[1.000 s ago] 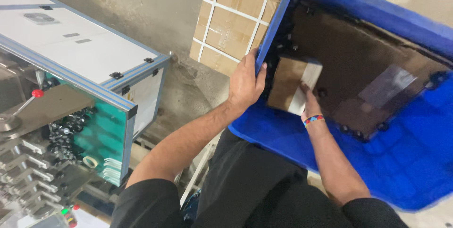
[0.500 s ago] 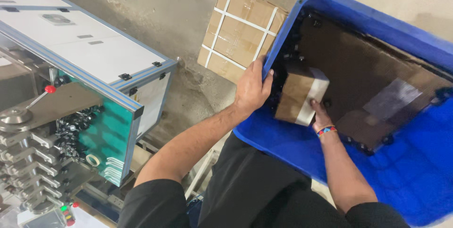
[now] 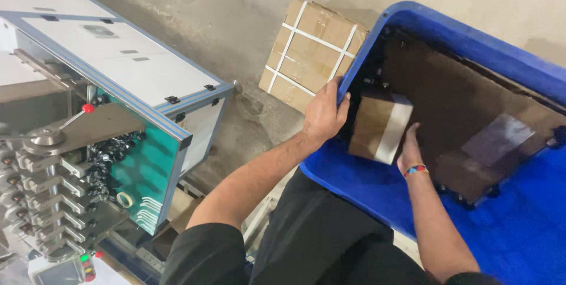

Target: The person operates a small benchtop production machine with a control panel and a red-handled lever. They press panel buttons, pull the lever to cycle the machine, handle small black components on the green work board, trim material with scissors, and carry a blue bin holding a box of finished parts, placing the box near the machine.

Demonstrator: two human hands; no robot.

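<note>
A stack of thin brown sheets with a pale edge (image 3: 377, 127) is held between my two hands inside a large blue plastic bin (image 3: 471, 43). My left hand (image 3: 324, 114) reaches over the bin's rim and presses the stack's left side. On the stack's right side is my right hand (image 3: 409, 146), fingers up; a coloured band circles its wrist. The bin's inside is lined with dark brown sheets (image 3: 471, 114), and a glossy, greyish rectangle (image 3: 498, 137) lies on them to the right.
A strapped cardboard box (image 3: 309, 52) stands on the concrete floor against the wall, just left of the bin. At the left stands a machine (image 3: 88, 143) with a white top, teal panel, metal rollers and a red-knobbed lever.
The stack has come up from lying flat in the bin and now stands more upright between both hands. My view has shifted slightly toward the machine.
</note>
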